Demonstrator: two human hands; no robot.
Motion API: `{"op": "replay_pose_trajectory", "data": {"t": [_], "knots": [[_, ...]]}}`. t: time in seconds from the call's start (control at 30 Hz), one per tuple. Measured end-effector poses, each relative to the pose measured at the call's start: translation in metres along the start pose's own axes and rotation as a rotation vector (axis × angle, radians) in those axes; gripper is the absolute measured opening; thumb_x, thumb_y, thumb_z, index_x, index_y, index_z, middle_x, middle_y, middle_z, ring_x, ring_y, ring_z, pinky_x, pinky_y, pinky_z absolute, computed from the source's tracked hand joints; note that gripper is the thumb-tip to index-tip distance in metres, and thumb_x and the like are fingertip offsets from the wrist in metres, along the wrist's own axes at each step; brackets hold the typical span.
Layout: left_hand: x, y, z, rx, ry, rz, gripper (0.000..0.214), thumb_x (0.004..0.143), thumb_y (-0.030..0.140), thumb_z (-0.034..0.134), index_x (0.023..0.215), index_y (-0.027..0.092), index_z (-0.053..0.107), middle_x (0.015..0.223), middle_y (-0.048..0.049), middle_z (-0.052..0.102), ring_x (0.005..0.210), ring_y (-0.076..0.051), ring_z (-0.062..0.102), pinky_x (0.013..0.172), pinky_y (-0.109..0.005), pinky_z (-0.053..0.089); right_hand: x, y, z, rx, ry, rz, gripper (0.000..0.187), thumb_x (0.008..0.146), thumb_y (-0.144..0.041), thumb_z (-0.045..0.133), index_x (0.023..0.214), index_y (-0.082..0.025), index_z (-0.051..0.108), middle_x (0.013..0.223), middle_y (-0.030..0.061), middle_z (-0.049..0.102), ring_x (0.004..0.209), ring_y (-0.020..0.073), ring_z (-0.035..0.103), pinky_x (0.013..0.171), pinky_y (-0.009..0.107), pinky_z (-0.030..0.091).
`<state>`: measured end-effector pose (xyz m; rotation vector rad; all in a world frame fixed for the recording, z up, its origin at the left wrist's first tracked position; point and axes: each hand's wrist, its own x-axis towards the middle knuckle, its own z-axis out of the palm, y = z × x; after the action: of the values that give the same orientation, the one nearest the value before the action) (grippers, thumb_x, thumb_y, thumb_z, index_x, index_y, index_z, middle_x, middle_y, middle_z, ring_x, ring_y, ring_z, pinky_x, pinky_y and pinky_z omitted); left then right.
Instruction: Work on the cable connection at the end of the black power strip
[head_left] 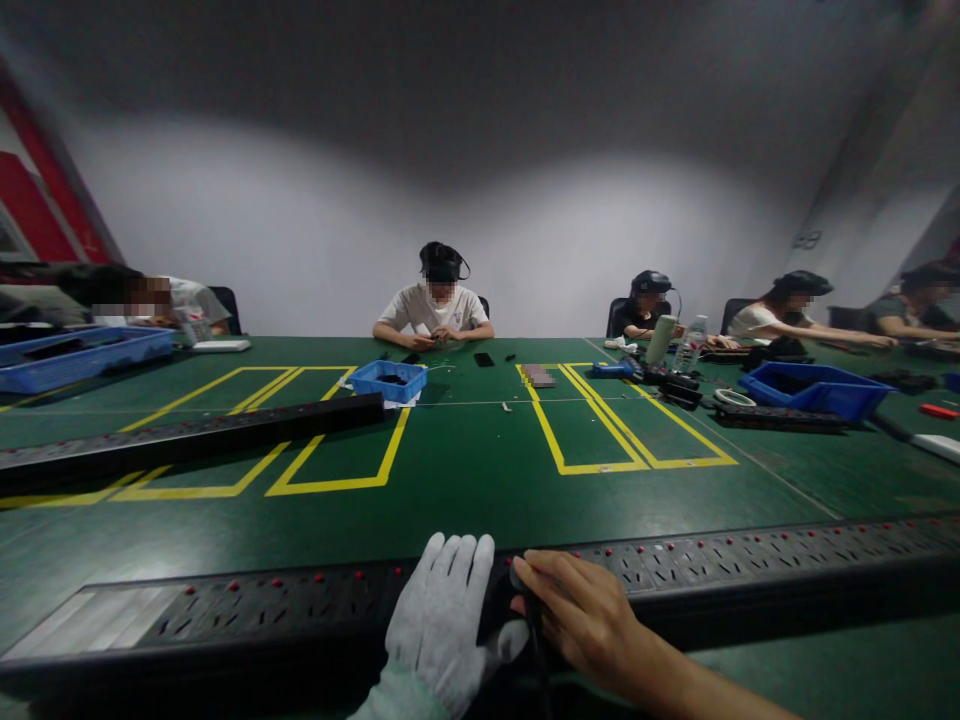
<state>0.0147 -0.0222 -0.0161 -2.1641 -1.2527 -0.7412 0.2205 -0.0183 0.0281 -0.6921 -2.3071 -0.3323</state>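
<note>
single head-worn view, facing forward and slightly down across a green table (pixel 465 475), the wearer's gloved left hand (pixel 441 620) and bare right hand (pixel 589 610) close at bottom centre, far wall (pixel 300 210) across the upper half

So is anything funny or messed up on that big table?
The left hand wears a pale grey fabric glove, but the right hand is bare, which looks mismatched. Also, at left, a long black bar cuts across the yellow-outlined rectangles instead of sitting inside one.
</note>
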Motion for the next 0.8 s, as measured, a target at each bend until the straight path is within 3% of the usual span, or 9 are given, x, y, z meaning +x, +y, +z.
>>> {"op": "replay_pose_trajectory", "data": {"t": [0.2, 0.33, 0.47, 0.57, 0.67, 0.8], "knots": [[0.002, -0.001, -0.001, 0.055, 0.002, 0.054, 0.075, 0.08, 0.068, 0.042, 0.125, 0.009, 0.051, 0.115, -0.0142, 0.062, 0.107, -0.029, 0.055, 0.099, -0.047, 0.037, -0.018, 0.0, 0.013, 0.084, 0.041, 0.039, 0.049, 0.08, -0.01, 0.051, 0.129, -0.011, 0.048, 0.112, 0.0143, 0.063, 0.104, 0.023, 0.06, 0.087, 0.035, 0.053], [0.004, -0.004, -0.003, 0.064, 0.006, 0.104, 0.072, 0.081, 0.066, 0.043, 0.124, 0.009, 0.051, 0.116, -0.0132, 0.062, 0.108, -0.027, 0.055, 0.099, -0.046, 0.036, -0.012, -0.001, 0.004, 0.355, 0.01, 0.247, 0.051, 0.076, -0.011, 0.052, 0.126, -0.019, 0.052, 0.112, 0.0109, 0.061, 0.101, 0.0205, 0.06, 0.085, 0.034, 0.052], [0.005, -0.005, -0.005, 0.067, 0.03, 0.106, 0.072, 0.08, 0.067, 0.045, 0.122, 0.01, 0.053, 0.114, -0.0132, 0.062, 0.107, -0.028, 0.055, 0.097, -0.045, 0.037, -0.003, 0.007, -0.006, 0.765, -0.046, 0.52, 0.063, 0.081, -0.013, 0.052, 0.141, -0.022, 0.033, 0.112, 0.0091, 0.064, 0.103, 0.0179, 0.061, 0.094, 0.038, 0.046], [0.005, -0.004, -0.006, 0.079, 0.04, 0.101, 0.073, 0.079, 0.068, 0.044, 0.122, 0.009, 0.054, 0.115, -0.0141, 0.062, 0.108, -0.029, 0.054, 0.097, -0.045, 0.038, -0.002, 0.017, -0.005, 1.065, -0.049, 0.718, 0.063, 0.088, -0.026, 0.052, 0.144, -0.022, 0.025, 0.107, 0.0095, 0.068, 0.099, 0.0193, 0.064, 0.092, 0.044, 0.046], [0.006, -0.004, -0.005, 0.074, 0.041, 0.114, 0.073, 0.079, 0.068, 0.043, 0.122, 0.009, 0.054, 0.114, -0.0138, 0.062, 0.109, -0.029, 0.054, 0.097, -0.045, 0.038, -0.004, 0.022, -0.001, 1.188, -0.042, 0.841, 0.064, 0.088, -0.04, 0.054, 0.144, -0.023, 0.027, 0.108, 0.0105, 0.069, 0.1, 0.0209, 0.064, 0.095, 0.046, 0.043], [0.005, -0.005, -0.004, 0.072, 0.019, 0.119, 0.072, 0.08, 0.067, 0.044, 0.123, 0.01, 0.053, 0.115, -0.0133, 0.062, 0.108, -0.028, 0.055, 0.097, -0.045, 0.038, -0.005, 0.023, 0.001, 1.235, -0.045, 0.877, 0.069, 0.086, -0.043, 0.059, 0.143, -0.022, 0.027, 0.109, 0.0107, 0.068, 0.101, 0.0211, 0.064, 0.098, 0.048, 0.04]]}}
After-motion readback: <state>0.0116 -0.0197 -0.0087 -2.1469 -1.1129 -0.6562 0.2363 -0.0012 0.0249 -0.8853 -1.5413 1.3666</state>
